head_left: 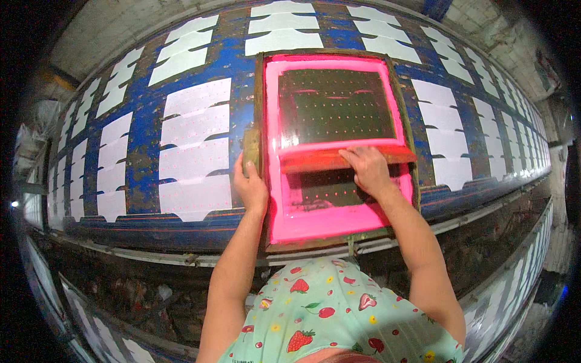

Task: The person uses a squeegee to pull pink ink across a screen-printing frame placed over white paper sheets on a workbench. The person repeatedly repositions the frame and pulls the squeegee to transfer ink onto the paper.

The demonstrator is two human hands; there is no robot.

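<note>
A screen frame (261, 91) lies on the long table, its mesh (334, 109) dark with rows of small dots and bordered by bright pink ink (302, 227). My right hand (368, 169) grips a long red squeegee (302, 161) that lies crosswise over the screen, a little below its middle, with a band of pink ink along its upper side. My left hand (249, 184) is closed on the frame's left edge, at a worn yellowish block (251, 142). Both forearms come up from the lower edge, either side of a mint fruit-print garment.
The blue, paint-worn table (242, 78) curves across the view with rows of white cut fabric pieces (193, 139) on both sides and behind the screen. A metal rail (200, 260) runs along the near edge. More pieces lie on another surface (514, 272) at the lower right.
</note>
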